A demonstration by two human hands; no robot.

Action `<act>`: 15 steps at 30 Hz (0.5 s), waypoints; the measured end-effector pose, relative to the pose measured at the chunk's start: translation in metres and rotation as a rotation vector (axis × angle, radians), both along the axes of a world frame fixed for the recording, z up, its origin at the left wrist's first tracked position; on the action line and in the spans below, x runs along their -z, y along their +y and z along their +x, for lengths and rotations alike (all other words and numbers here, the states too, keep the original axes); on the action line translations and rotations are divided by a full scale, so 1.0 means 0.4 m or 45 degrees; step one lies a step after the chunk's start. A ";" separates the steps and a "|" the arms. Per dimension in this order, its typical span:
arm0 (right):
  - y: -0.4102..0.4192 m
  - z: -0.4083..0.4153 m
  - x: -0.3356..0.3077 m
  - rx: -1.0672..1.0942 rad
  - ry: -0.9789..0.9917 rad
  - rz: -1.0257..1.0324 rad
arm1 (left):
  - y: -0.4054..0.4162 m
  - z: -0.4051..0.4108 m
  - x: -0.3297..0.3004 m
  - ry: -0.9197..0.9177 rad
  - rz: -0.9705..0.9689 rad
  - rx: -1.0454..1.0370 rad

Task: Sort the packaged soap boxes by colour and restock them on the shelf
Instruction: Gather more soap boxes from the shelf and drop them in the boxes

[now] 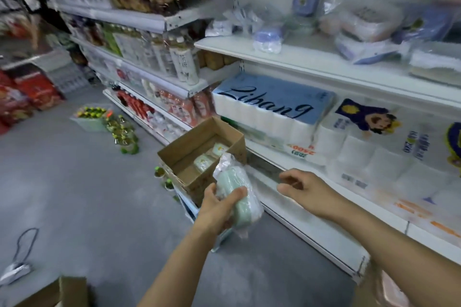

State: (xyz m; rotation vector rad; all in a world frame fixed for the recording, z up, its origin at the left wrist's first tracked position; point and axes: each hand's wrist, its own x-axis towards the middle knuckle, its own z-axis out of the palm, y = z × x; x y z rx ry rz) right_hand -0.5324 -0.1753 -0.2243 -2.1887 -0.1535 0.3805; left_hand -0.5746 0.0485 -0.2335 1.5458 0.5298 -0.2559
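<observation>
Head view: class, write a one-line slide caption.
Left hand holds a green soap pack beside an open carton; right hand free.

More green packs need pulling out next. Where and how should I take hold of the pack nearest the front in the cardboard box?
Reach in from above and pinch the green pack across its narrow sides: the cardboard box walls block sideways approach. The empty right hand looks best placed.

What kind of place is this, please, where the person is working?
Most likely a small shop or supermarket aisle. White retail shelves carry rows of bottled drinks and big packs of toilet paper, and an open cardboard box of stock stands by the bottom shelf.
</observation>
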 end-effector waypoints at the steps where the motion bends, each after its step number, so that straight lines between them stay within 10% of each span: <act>1: 0.027 0.032 0.001 -0.008 -0.007 -0.027 | 0.032 0.029 0.001 -0.004 0.028 -0.010; 15: 0.338 0.659 0.157 -0.424 -0.009 -0.316 | 0.378 0.576 0.244 0.310 0.013 -0.479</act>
